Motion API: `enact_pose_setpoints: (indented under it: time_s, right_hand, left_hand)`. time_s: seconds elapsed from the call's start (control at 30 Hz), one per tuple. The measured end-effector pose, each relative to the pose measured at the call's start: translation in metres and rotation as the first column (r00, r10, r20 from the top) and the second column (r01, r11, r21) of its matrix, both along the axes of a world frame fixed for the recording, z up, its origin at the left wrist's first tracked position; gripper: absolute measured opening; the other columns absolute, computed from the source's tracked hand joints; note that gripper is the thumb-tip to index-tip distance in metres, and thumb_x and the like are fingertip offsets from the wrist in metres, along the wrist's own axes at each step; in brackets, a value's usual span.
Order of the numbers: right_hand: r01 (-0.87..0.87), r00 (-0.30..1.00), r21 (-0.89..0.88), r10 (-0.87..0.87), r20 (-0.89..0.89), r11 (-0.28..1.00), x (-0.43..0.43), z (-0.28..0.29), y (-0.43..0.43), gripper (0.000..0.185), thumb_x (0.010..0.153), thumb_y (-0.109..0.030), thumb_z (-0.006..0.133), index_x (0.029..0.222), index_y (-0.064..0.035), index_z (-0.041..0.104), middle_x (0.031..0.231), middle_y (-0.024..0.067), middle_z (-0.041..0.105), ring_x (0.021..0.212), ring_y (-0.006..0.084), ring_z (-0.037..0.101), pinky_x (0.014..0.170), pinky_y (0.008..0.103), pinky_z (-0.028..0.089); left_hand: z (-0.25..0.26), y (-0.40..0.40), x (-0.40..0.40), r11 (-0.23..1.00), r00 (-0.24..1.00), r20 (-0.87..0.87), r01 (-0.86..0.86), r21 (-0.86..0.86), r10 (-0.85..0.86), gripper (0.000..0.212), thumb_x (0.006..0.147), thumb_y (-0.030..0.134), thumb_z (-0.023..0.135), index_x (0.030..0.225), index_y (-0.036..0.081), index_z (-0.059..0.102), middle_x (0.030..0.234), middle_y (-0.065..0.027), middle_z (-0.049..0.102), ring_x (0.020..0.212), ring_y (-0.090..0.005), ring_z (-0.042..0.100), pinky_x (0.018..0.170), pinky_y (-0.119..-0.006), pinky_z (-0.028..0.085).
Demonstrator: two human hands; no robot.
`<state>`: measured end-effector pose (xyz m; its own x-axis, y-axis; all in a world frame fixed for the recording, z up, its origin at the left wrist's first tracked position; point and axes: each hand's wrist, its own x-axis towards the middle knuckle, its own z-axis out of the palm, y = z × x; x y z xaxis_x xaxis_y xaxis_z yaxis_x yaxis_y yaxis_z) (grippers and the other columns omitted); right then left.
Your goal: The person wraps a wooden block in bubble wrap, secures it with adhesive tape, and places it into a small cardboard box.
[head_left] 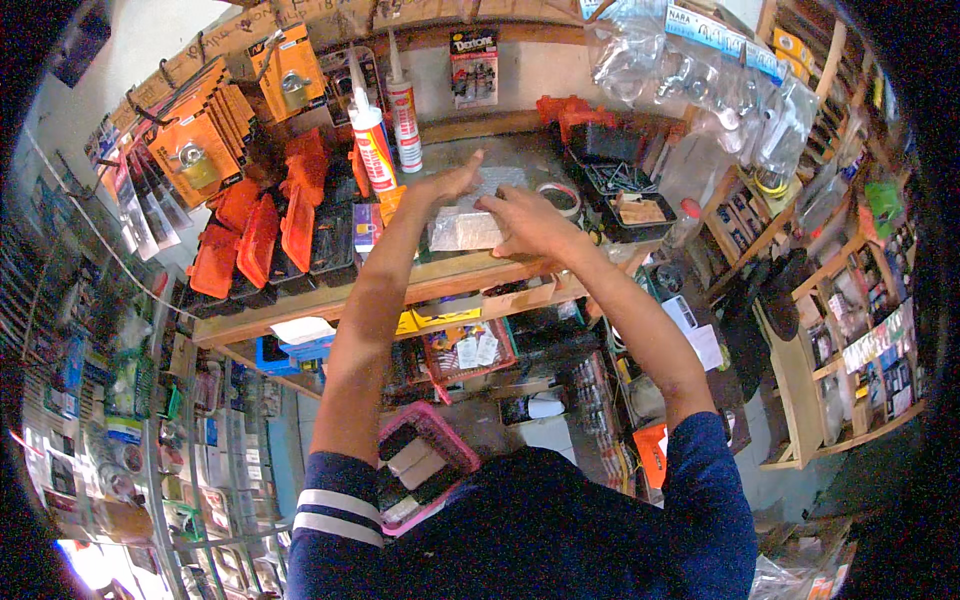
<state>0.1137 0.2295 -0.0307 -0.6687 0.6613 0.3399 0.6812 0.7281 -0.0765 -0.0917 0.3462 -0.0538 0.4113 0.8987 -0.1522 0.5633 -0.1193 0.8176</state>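
A small block-shaped package in clear bubble wrap [466,229] lies near the front edge of the wooden workbench [300,304]. My right hand [534,223] is curled over its right end, fingers on the far side and thumb toward the front edge. Behind the package, a loose flap of bubble wrap [501,178] spreads over the bench top. My left hand [452,182] is at the flap's left side with its fingers apart; part of its palm and fingertips is hard to see. I see nothing held in it.
Silicone sealant tubes [373,150] stand left of my hands, beside orange-lidded bins [255,240]. A tape roll [560,199] and black trays of hardware [619,180] sit to the right. Below is a pink basket [457,439]. Padlock cards [196,156] hang at the left.
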Motion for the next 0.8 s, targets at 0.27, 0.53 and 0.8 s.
enact_pose_setpoints:
  time_s: [0.27, 0.53, 0.8]
  right_hand:
    - [-0.113, 0.992, -0.015, 0.114, 0.057, 0.993, -0.005, 0.013, 0.000, 0.072, 0.062, -0.020, 0.084, 0.127, -0.0097, 0.054, 0.120, 0.0168, 0.061, 0.110, 0.0393, 0.059, 0.092, 0.0493, 0.050]
    - [-0.190, 0.981, -0.047, 0.191, 0.016, 0.981, 0.003, 0.003, 0.013, 0.071, 0.061, -0.026, 0.083, 0.125, -0.0120, 0.056, 0.127, 0.0146, 0.062, 0.113, 0.0385, 0.061, 0.094, 0.0495, 0.051]
    - [-0.215, 0.973, -0.412, 0.229, -0.017, 0.885, 0.008, 0.016, 0.072, 0.075, 0.060, -0.036, 0.087, 0.124, -0.0103, 0.058, 0.113, 0.0180, 0.068, 0.104, 0.0361, 0.065, 0.090, 0.0432, 0.050]
  left_hand:
    - [-0.009, 0.018, -0.008, 0.987, 0.983, -0.154, 0.081, -0.136, -0.102, 0.102, 0.091, 0.082, 0.009, 0.132, 0.004, 0.061, 0.136, -0.0176, 0.055, 0.129, -0.0285, 0.049, 0.112, -0.042, 0.033]
    - [0.000, 0.019, -0.011, 0.988, 0.977, -0.191, 0.065, -0.141, -0.092, 0.098, 0.091, 0.082, 0.012, 0.127, 0.007, 0.065, 0.125, -0.0128, 0.063, 0.122, -0.0245, 0.054, 0.107, -0.040, 0.038]
    - [0.052, -0.047, 0.006, 0.979, 0.978, -0.199, -0.103, -0.174, 0.068, 0.095, 0.091, 0.083, 0.014, 0.123, 0.011, 0.068, 0.113, -0.0093, 0.069, 0.112, -0.0225, 0.060, 0.101, -0.040, 0.045]
